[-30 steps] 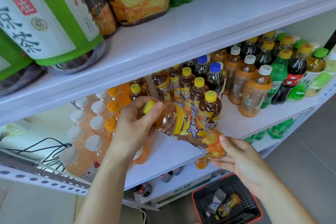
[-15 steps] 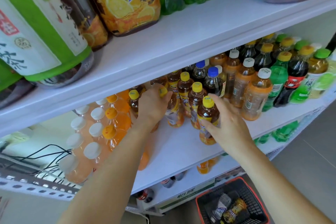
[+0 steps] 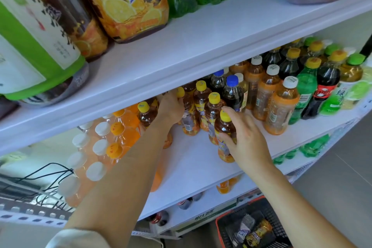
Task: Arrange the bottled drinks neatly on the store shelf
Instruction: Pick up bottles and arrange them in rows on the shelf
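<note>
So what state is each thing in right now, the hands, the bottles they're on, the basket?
left hand, gripping the back tea bottle.
back tea bottle, capped, standing on the shelf.
right hand, holding the front tea bottle.
front tea bottle, capped, upright.
red basket, holding a few packets.

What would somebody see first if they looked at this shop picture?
The left hand grips a back yellow-capped tea bottle on the white middle shelf; the right hand holds the front tea bottle. A giant lemon drink bottle looms on the top shelf, and a red basket sits below right.
</note>
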Demonstrator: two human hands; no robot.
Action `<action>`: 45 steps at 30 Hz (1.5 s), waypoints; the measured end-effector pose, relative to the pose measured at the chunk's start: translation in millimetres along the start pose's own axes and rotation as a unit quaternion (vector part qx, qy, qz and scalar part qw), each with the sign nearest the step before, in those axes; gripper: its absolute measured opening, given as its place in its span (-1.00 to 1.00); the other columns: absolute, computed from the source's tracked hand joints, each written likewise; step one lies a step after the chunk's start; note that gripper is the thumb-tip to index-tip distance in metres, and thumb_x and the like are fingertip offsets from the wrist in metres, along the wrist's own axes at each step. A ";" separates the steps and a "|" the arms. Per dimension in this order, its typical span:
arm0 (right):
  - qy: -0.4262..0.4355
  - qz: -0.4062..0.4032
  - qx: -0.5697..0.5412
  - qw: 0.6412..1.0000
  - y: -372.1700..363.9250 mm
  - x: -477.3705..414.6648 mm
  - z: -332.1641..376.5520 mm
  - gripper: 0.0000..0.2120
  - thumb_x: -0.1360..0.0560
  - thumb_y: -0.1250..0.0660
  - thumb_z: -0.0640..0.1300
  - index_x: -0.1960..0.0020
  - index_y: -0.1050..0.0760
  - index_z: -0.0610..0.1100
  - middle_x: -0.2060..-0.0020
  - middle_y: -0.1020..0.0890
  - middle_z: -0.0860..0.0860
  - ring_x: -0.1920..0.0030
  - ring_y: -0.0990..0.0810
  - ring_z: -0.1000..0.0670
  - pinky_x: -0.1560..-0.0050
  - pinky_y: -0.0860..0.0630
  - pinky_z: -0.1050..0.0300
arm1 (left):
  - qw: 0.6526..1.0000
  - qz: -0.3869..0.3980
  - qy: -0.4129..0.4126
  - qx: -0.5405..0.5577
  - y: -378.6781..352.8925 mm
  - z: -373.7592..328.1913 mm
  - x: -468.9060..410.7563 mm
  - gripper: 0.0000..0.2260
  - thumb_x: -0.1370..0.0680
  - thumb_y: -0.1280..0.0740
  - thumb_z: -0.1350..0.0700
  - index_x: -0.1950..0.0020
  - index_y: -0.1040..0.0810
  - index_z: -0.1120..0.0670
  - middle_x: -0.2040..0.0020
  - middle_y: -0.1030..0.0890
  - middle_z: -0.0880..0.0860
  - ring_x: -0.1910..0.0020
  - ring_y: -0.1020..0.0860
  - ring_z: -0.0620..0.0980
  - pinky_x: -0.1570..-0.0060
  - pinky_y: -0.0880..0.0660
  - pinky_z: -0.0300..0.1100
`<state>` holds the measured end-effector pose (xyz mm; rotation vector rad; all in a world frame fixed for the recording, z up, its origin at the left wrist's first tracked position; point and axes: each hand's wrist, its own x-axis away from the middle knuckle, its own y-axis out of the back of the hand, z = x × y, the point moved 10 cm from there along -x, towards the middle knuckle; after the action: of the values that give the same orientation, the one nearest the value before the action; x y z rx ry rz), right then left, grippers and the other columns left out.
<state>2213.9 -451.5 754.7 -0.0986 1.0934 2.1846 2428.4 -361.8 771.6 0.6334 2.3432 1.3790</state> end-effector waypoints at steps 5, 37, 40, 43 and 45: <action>-0.010 0.001 -0.016 1.000 -0.2 0.8 -5.8 -0.34 -0.51 -0.42 -0.05 -0.53 -0.21 0.07 -0.31 -0.43 -0.06 -0.25 -0.46 -0.15 0.00 -0.54 -0.07 | 0.966 -0.131 -0.061 -0.216 51.1 -14.6 37.1 -0.64 -0.47 -0.30 0.31 -0.27 -0.50 0.22 -0.09 -0.59 0.26 -0.11 -0.53 0.33 0.13 -0.41 0.03; -0.254 0.238 -0.581 0.736 -29.8 133.6 -11.5 -0.41 -0.28 -0.59 0.17 -0.22 -0.59 -0.07 -0.12 -0.64 -0.25 0.00 -0.66 -0.20 0.12 -0.62 -0.07 | 0.965 -0.137 -0.044 0.218 91.8 -11.9 163.5 -0.63 -0.54 -0.18 -0.20 0.31 -0.44 0.03 0.47 -0.42 -0.08 0.43 -0.36 -0.03 0.39 -0.28 -0.06; -0.288 0.212 -0.574 0.737 -19.4 138.3 -16.7 -0.45 -0.29 -0.57 0.16 -0.14 -0.62 -0.17 0.05 -0.65 -0.36 0.19 -0.67 -0.25 0.35 -0.61 0.00 | 0.949 -0.079 -0.035 0.302 80.4 -14.3 168.5 -0.64 -0.60 -0.23 -0.15 0.27 -0.48 0.05 0.45 -0.40 -0.11 0.41 -0.35 -0.12 0.37 -0.30 -0.11; -0.359 0.240 -0.591 0.682 -17.6 153.7 -22.4 -0.46 -0.36 -0.43 0.15 -0.10 -0.61 -0.29 0.15 -0.61 -0.42 0.39 -0.64 -0.25 0.55 -0.52 0.09 | 0.934 -0.018 -0.060 0.351 74.1 -31.1 178.0 -0.70 -0.63 -0.21 -0.10 0.20 -0.54 0.02 0.38 -0.47 -0.09 0.36 -0.40 -0.18 0.34 -0.34 -0.31; -0.379 0.298 -0.597 0.641 -15.1 165.0 -17.5 -0.41 -0.38 -0.33 0.20 -0.07 -0.63 -0.33 0.17 -0.61 -0.40 0.43 -0.62 -0.23 0.59 -0.50 0.12 | 0.924 0.030 -0.067 0.376 67.1 -40.6 184.4 -0.72 -0.61 -0.20 -0.12 0.07 -0.58 0.03 0.18 -0.59 0.08 0.22 -0.50 -0.12 0.19 -0.42 -0.24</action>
<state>2093.2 -368.7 675.3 0.6349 -1.0326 2.6693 2266.4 -263.3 836.7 0.9648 2.7154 0.3760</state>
